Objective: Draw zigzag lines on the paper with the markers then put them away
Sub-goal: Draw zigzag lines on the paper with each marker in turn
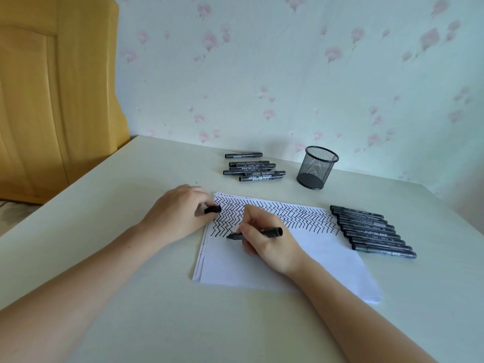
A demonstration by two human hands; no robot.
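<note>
Your right hand [272, 239] is gripping a marker [255, 233], tip touching the paper [301, 260] | your left hand [178, 213] is pinching its cap [212, 209] at the paper's left edge | cup [317, 167] is standing behind.

Marker row [374, 231] — label print blurred, nothing legible.

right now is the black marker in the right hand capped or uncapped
Uncapped: the right hand holds the black marker with its tip bare on the white paper, while the left hand pinches the black cap.
</note>
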